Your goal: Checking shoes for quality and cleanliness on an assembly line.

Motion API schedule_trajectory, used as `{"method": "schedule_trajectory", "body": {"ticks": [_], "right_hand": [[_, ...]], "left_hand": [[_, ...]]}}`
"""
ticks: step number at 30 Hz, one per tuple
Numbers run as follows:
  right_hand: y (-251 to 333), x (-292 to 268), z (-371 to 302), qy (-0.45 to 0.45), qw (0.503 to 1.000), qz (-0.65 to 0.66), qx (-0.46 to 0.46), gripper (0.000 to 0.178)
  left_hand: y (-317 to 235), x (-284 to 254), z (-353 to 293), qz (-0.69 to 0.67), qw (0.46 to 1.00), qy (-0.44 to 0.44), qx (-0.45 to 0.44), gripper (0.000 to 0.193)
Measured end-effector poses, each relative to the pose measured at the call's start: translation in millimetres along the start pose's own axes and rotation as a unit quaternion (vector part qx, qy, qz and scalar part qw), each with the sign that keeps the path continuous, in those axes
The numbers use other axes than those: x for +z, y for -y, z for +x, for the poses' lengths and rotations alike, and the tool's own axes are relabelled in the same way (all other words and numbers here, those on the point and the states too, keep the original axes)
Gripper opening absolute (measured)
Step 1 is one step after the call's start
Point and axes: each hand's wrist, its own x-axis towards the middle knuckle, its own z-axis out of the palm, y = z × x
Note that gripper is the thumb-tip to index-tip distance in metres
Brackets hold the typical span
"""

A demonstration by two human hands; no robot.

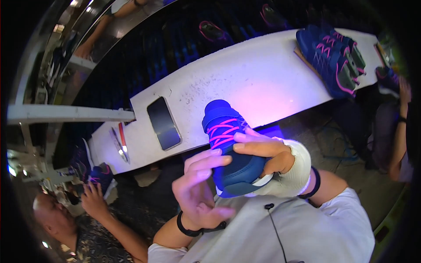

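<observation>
A dark blue sneaker (239,168) with pink crisscross laces is in front of my chest, its toe toward me. My right hand (280,160) grips it from the right side, thumb and fingers around the toe half. A white glove with bare fingertips covers this hand. My left hand (199,184) is at the shoe's left side, fingers stretched and apart, fingertips at the upper near the laces. Its thumb points toward the toe without closing on anything. The sole is mostly hidden.
A white bench (258,65) runs across, with a black phone (164,123) and a red-handled tool (122,138) on it. Several blue sneakers (329,57) stand at the right. Dark racks with shoes (212,31) lie behind. People work at left (94,199) and right (403,109).
</observation>
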Motion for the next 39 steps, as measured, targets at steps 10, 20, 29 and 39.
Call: {"method": "schedule_trajectory", "body": {"ticks": [10, 20, 29, 39], "right_hand": [[-48.2, 28.1, 8.4, -0.106, 0.973, -0.156, -0.132, 0.060], [-74.4, 35.3, 11.4, -0.068, 0.965, -0.124, -0.222, 0.037], [-112.0, 42.2, 22.4, -0.108, 0.973, -0.166, -0.123, 0.052], [-118.3, 78.2, 21.8, -0.055, 0.954, -0.235, -0.176, 0.032]], "left_hand": [[-22.1, -10.4, 23.9, 0.137, 0.988, 0.004, -0.065, 0.029], [-40.0, -50.3, 50.8, 0.353, 0.894, 0.271, -0.060, 0.072], [-13.4, -93.7, 52.1, 0.189, 0.955, 0.209, -0.095, 0.042], [-23.2, -106.0, 56.1, 0.448, 0.768, 0.282, -0.360, 0.104]]}}
